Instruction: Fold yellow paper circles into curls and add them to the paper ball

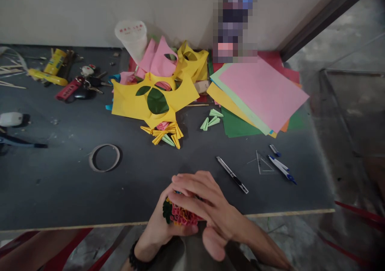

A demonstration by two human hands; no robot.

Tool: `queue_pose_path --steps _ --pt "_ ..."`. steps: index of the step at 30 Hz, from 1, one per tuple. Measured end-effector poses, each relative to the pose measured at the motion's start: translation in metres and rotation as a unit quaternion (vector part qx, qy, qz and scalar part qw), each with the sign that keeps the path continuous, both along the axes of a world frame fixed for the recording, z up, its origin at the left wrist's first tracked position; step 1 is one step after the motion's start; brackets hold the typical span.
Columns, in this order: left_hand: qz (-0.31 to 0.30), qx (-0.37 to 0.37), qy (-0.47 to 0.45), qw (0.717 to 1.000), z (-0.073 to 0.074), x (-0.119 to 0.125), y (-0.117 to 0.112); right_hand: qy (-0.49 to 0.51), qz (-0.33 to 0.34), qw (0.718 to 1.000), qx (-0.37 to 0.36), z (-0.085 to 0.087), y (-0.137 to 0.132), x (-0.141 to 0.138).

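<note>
Both my hands meet at the near edge of the dark table. My left hand cups a small model built from folded paper pieces, pink, yellow and dark green, from below. My right hand lies over its top with fingers curled round it. A black band sits on my left wrist. Loose folded paper pieces, yellow and light green, lie farther back on the table.
Cut yellow and pink paper scraps are heaped at the back, next to a stack of coloured sheets. A utility knife, clear set square, pens, tape ring, plastic cup, keys and glue tubes lie about.
</note>
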State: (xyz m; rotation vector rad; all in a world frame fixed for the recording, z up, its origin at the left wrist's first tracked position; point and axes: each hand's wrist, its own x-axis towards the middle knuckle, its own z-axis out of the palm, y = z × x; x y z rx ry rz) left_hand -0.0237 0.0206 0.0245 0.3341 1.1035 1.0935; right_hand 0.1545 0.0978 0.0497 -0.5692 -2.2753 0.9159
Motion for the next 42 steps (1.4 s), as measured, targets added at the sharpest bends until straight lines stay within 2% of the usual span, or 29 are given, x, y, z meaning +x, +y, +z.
queue_pose_path --steps 4,7,10,13,17,22,25,29,33,35,39,40,42 --pt "-0.005 -0.013 -0.077 0.997 0.004 0.001 0.001 0.105 -0.099 0.981 -0.132 0.006 0.000 0.015" --pt "0.015 -0.024 -0.110 0.994 0.008 0.000 0.002 0.046 -0.154 0.976 -0.144 0.014 0.004 0.027" --pt "0.060 -0.002 -0.050 0.997 0.009 -0.001 0.003 -0.066 -0.166 0.980 -0.087 0.018 0.016 0.035" --pt "0.104 0.031 0.033 0.994 0.005 -0.002 0.002 -0.158 -0.178 0.971 0.001 0.015 0.034 0.039" --pt "0.106 0.044 0.053 0.992 -0.005 -0.006 0.000 -0.244 -0.167 0.952 0.080 0.005 0.055 0.034" --pt "0.120 0.069 0.110 0.984 -0.008 -0.006 0.000 -0.231 -0.141 0.957 0.105 -0.010 0.071 0.017" --pt "0.143 0.094 0.158 0.972 -0.007 -0.004 0.001 -0.209 -0.113 0.956 0.172 -0.015 0.080 0.007" --pt "0.155 0.073 0.123 0.978 -0.005 -0.003 0.005 -0.242 -0.047 0.917 0.315 -0.018 0.101 -0.007" --pt "0.134 0.047 0.090 0.986 0.000 -0.005 0.009 -0.228 0.001 0.875 0.427 -0.028 0.121 -0.024" --pt "0.135 0.041 0.076 0.987 0.000 -0.005 0.009 -0.209 0.017 0.873 0.441 -0.036 0.125 -0.030" --pt "0.176 0.050 0.076 0.980 -0.007 -0.004 0.006 -0.182 0.009 0.888 0.423 -0.045 0.125 -0.029" --pt "0.186 0.055 0.079 0.978 -0.010 -0.004 0.006 -0.169 -0.003 0.897 0.409 -0.045 0.122 -0.027" --pt "0.199 0.063 0.087 0.974 -0.013 -0.004 0.005 -0.119 -0.039 0.936 0.329 -0.038 0.113 -0.021"
